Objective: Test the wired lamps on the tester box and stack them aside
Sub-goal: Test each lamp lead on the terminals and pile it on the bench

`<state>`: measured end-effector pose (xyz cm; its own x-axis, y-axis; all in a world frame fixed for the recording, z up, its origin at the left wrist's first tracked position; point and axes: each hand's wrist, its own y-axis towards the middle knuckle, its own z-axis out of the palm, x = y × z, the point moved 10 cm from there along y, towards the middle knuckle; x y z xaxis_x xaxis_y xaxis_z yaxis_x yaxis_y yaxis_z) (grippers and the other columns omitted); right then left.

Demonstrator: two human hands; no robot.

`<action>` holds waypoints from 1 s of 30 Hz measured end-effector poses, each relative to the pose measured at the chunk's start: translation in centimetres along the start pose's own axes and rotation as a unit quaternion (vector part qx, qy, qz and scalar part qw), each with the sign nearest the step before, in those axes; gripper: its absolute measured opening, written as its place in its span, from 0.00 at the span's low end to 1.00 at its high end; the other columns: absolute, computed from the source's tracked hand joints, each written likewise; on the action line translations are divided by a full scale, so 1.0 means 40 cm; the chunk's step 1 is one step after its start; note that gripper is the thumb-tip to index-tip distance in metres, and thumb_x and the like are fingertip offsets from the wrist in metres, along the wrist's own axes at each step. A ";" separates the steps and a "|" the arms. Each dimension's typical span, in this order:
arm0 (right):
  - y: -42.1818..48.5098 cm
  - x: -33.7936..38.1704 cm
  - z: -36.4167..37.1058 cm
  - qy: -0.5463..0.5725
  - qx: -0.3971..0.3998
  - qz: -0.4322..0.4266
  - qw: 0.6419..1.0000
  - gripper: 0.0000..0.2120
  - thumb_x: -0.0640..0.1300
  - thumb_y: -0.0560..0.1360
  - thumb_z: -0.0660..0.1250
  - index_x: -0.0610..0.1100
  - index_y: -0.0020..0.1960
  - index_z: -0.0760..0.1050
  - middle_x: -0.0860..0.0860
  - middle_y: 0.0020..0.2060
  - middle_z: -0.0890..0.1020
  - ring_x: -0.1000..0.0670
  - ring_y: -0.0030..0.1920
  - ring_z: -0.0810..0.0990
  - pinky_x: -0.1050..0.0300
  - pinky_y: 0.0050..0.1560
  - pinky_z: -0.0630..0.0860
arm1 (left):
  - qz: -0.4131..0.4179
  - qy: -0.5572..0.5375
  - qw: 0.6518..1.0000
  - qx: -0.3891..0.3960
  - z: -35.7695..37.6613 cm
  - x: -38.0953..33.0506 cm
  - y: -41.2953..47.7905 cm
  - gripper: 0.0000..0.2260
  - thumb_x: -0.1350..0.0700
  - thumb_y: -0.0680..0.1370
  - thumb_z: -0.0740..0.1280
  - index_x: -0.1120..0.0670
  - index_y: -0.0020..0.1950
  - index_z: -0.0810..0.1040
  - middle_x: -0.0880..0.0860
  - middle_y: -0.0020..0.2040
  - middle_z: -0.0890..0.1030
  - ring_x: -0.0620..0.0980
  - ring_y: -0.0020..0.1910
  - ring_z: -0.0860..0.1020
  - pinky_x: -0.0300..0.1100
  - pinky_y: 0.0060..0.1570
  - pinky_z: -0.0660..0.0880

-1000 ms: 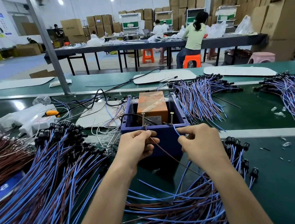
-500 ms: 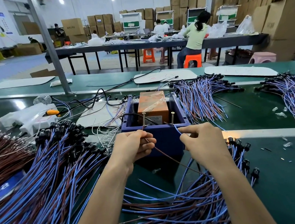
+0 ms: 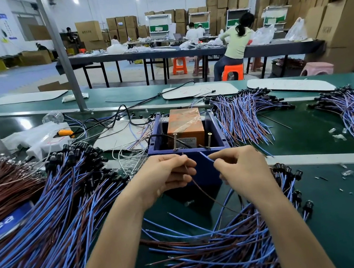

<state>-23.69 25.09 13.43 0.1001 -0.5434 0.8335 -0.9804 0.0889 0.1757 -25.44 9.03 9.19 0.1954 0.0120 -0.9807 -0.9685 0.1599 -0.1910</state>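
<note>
Pinching a brown lead [image 3: 204,192] in its curled fingers, the left hand [image 3: 166,177] is sitting just in front of the blue tester box [image 3: 204,175]. The right hand [image 3: 242,171] is pinching a blue lead [image 3: 205,157] between thumb and forefinger, with the tip pointing up toward the box's near rim.

Both hands are staying almost where they were a second ago. The one small shift is that the lead ends seem to be sitting slightly lower now, just under the left screw [image 3: 175,142] and the right screw [image 3: 209,139] standing on the rim. Whether either tip is touching metal is too fine to tell.

This is looking like the close of one contact test, or a re-aim for it; no lamp is showing lit. Both leads are trailing down into the near pile of wired lamps [image 3: 211,254], and which black lamp head belongs to them I cannot tell. A larger stack [image 3: 48,231] is lying to the left.
</note>
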 end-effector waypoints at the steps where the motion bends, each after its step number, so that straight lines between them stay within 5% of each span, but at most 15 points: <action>1: -0.004 0.001 0.018 0.045 0.034 0.011 0.998 0.10 0.37 0.74 0.66 0.46 0.49 0.84 0.54 0.27 0.79 0.58 0.30 0.78 0.64 0.33 0.73 | 0.015 -0.021 0.999 0.022 0.006 -0.015 -0.005 0.13 0.57 0.80 0.62 0.57 0.41 0.83 0.52 0.36 0.84 0.44 0.30 0.80 0.35 0.33 0.78; 4: -0.036 0.022 0.091 0.153 0.179 0.030 0.971 0.11 0.35 0.76 0.65 0.47 0.51 0.82 0.49 0.34 0.82 0.53 0.36 0.79 0.66 0.29 0.73 | 0.073 -0.026 0.996 0.039 -0.020 -0.066 -0.022 0.14 0.56 0.79 0.63 0.55 0.39 0.85 0.53 0.39 0.84 0.46 0.34 0.82 0.36 0.38 0.80; 6: -0.062 0.033 0.120 0.138 0.255 0.024 0.957 0.11 0.36 0.77 0.66 0.49 0.52 0.82 0.49 0.37 0.84 0.52 0.35 0.82 0.65 0.27 0.71 | 0.091 0.029 0.995 -0.016 -0.087 -0.084 -0.028 0.17 0.50 0.79 0.62 0.54 0.37 0.85 0.53 0.40 0.85 0.47 0.35 0.82 0.37 0.39 0.80; 8: -0.081 0.033 0.137 0.096 0.307 0.022 0.947 0.10 0.38 0.77 0.66 0.49 0.52 0.83 0.49 0.37 0.85 0.52 0.33 0.83 0.64 0.28 0.71 | 0.085 0.129 0.981 -0.120 -0.186 -0.082 -0.031 0.22 0.47 0.80 0.60 0.56 0.35 0.83 0.55 0.38 0.85 0.48 0.34 0.82 0.41 0.40 0.79; 10: -0.091 0.028 0.143 0.043 0.334 0.014 0.941 0.08 0.42 0.77 0.67 0.48 0.50 0.84 0.48 0.37 0.85 0.54 0.34 0.82 0.63 0.30 0.73 | 0.054 0.313 0.928 -0.192 -0.261 -0.068 -0.034 0.17 0.50 0.80 0.63 0.56 0.36 0.82 0.55 0.38 0.84 0.50 0.35 0.82 0.44 0.46 0.78; 12: -0.101 0.026 0.151 0.010 0.357 0.009 0.934 0.07 0.46 0.76 0.68 0.49 0.48 0.85 0.49 0.35 0.84 0.57 0.32 0.79 0.64 0.32 0.75 | -0.027 0.461 0.876 -0.140 -0.273 -0.010 -0.022 0.08 0.55 0.78 0.66 0.55 0.40 0.80 0.55 0.42 0.84 0.51 0.38 0.83 0.38 0.43 0.78; 15: -0.112 0.033 0.158 0.006 0.378 -0.001 0.926 0.07 0.48 0.76 0.68 0.49 0.49 0.85 0.55 0.41 0.86 0.57 0.40 0.83 0.61 0.39 0.80 | -0.103 0.530 0.840 -0.062 -0.257 0.059 -0.010 0.02 0.59 0.75 0.68 0.53 0.45 0.80 0.53 0.40 0.83 0.48 0.35 0.80 0.32 0.30 0.71; 17: -0.112 0.039 0.154 0.011 0.375 -0.010 0.927 0.08 0.47 0.77 0.67 0.48 0.50 0.85 0.54 0.45 0.86 0.54 0.47 0.83 0.63 0.41 0.80 | -0.096 0.556 0.821 -0.086 -0.261 0.052 0.000 0.05 0.59 0.73 0.70 0.52 0.48 0.82 0.51 0.41 0.82 0.48 0.40 0.79 0.33 0.38 0.73; 22: -0.107 0.040 0.151 0.019 0.370 -0.015 0.929 0.09 0.46 0.77 0.66 0.48 0.52 0.84 0.51 0.46 0.85 0.54 0.45 0.82 0.66 0.40 0.77 | -0.123 0.603 0.778 -0.127 -0.265 0.092 0.021 0.15 0.64 0.73 0.64 0.54 0.59 0.78 0.57 0.59 0.79 0.55 0.58 0.77 0.45 0.58 0.74; 30: -0.102 0.037 0.169 0.035 0.362 -0.017 0.931 0.09 0.45 0.79 0.64 0.49 0.52 0.83 0.51 0.43 0.86 0.58 0.40 0.81 0.67 0.38 0.75 | -0.106 0.606 0.779 -0.121 -0.217 0.102 0.039 0.16 0.64 0.74 0.59 0.55 0.59 0.76 0.59 0.59 0.78 0.58 0.57 0.77 0.47 0.56 0.75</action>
<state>-20.67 18.27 10.43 0.1200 -0.4774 0.8704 -0.8306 -0.5285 -0.1753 -27.51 0.78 4.53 0.2067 -0.9537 -0.2183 -0.9639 -0.1602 -0.2128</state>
